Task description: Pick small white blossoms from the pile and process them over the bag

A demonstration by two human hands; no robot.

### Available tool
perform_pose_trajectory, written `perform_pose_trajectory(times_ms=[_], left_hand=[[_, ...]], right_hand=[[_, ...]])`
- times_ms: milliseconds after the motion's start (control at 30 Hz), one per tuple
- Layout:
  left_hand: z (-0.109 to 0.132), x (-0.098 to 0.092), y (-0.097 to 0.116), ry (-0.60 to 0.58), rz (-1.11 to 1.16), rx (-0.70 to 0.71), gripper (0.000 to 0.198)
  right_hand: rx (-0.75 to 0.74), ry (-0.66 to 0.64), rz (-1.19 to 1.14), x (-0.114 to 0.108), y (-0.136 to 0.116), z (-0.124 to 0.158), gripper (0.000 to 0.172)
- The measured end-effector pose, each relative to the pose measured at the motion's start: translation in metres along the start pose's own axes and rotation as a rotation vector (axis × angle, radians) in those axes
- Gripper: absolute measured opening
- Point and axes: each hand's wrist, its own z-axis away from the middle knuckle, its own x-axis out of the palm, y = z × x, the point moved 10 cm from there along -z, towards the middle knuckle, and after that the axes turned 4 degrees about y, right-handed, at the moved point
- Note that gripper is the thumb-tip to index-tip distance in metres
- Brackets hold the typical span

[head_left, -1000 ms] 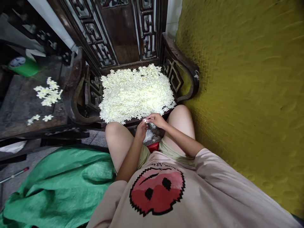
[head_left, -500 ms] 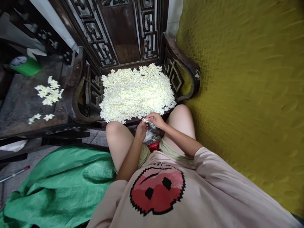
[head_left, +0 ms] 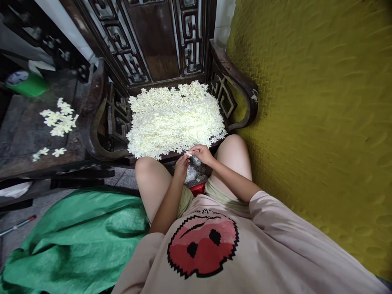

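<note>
Flower: small, pale cream, pinched between fingertips of left hand and right hand, both closed on it, beside heaped flowers.

The pinched white piece is too small to identify.

- A small cream-white flower is pinched between the fingertips of the left hand and the right hand.
- A wide heap of cream-white, star-shaped flowers lies just beyond it, covering the dark wooden chair seat.
</note>
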Motion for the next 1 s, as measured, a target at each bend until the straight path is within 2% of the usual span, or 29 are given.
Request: perform_pose_trajectory(times_ms=[433,700,1000], left_hand=[[0.001,-0.001,0.000,0.021,0.006,-0.001,0.033],[-0.002,-0.007,0.004,0.047,-0.070,0.071,0.031],[-0.002,-0.012,0.010,0.139,-0.171,0.118,0.023]], right_hand=[[0.042,-0.042,0.034,0.003,0.007,0.000,0.034],[0.059,-0.021,0.035,0.002,0.010,0.000,0.038],[0.122,0.024,0.112,0.001,0.022,0.001,0.037]])
